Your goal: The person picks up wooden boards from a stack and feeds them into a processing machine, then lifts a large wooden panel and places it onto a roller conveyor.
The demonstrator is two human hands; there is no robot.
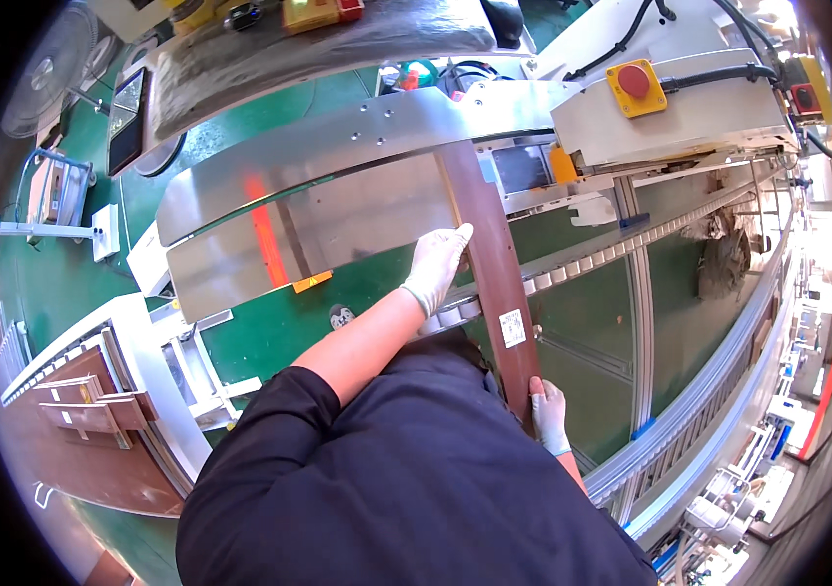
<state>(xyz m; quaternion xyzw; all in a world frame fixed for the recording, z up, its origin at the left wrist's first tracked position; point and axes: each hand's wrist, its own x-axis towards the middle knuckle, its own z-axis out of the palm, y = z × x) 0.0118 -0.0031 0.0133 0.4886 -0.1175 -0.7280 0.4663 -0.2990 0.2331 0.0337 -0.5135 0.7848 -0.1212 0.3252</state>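
Note:
A long, narrow brown board (496,259) with a white label lies lengthwise in front of me, its far end over the metal machine table (367,210). My left hand (438,264), in a white glove, grips the board's left edge near the middle. Near my body, my right hand (551,414) holds the near end by its right edge, also in a pale glove. Fingers under the board are hidden. A bright red strip (264,239) crosses the metal plates left of the board.
A red stop button (634,80) on a yellow box sits on the machine at the far right. A roller conveyor (621,246) runs away to the right. Brown panels (93,435) are stacked at lower left. A fan (42,73) stands at far left.

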